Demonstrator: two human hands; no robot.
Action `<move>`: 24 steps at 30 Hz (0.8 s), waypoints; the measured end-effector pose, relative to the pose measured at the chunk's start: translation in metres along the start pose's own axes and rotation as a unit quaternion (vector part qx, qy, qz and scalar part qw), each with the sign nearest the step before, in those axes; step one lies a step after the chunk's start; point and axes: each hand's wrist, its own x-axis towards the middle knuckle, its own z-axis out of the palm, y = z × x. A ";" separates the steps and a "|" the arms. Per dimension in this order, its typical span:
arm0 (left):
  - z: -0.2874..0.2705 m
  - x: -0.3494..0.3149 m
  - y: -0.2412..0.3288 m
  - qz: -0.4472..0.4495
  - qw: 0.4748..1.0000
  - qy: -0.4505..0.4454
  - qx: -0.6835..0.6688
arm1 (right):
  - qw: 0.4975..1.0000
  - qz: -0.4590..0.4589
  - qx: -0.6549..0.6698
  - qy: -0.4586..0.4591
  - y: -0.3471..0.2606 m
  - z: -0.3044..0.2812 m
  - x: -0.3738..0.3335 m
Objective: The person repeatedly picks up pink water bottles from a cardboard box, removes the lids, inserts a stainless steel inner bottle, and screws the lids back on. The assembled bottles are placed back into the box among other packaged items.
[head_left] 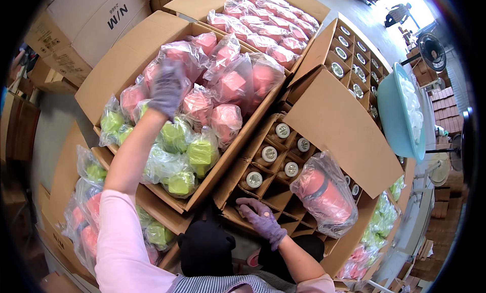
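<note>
My left hand (170, 88), in a grey-purple glove, is over plastic-bagged pink objects (228, 85) in a large open carton (202, 202). Motion smears its fingers, so its grip cannot be made out. Green bagged objects (174, 136) fill the near part of that carton. At the near left corner of a divided carton (230, 191), my gloved right hand (260, 219) rests with fingers slightly bent and apart, seemingly holding nothing. Round clear-topped items with white rims (269, 153) stand in several of its compartments. One larger pink bagged object (324, 191) lies across the dividers, right of this hand.
Another carton of wrapped pink objects (263, 27) stands beyond. A second divided carton (349, 60) is at the far right, beside a light-blue tub (400, 115) and a black fan (431, 51). Stacked cartons (91, 27) rise at left. Someone else (398, 14) is in the distance.
</note>
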 end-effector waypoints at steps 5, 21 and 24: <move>0.185 -0.015 -0.034 0.042 0.923 -0.378 -0.066 | 0.997 -0.043 -0.050 -0.043 -0.009 -0.004 -0.005; 0.185 -0.024 0.068 -0.256 0.876 -0.375 -0.163 | 0.959 -0.193 -0.208 0.003 -0.015 -0.041 -0.037; 0.161 0.007 0.116 -0.104 0.915 -0.350 -0.174 | 0.964 -0.163 -0.207 0.034 -0.010 -0.043 -0.038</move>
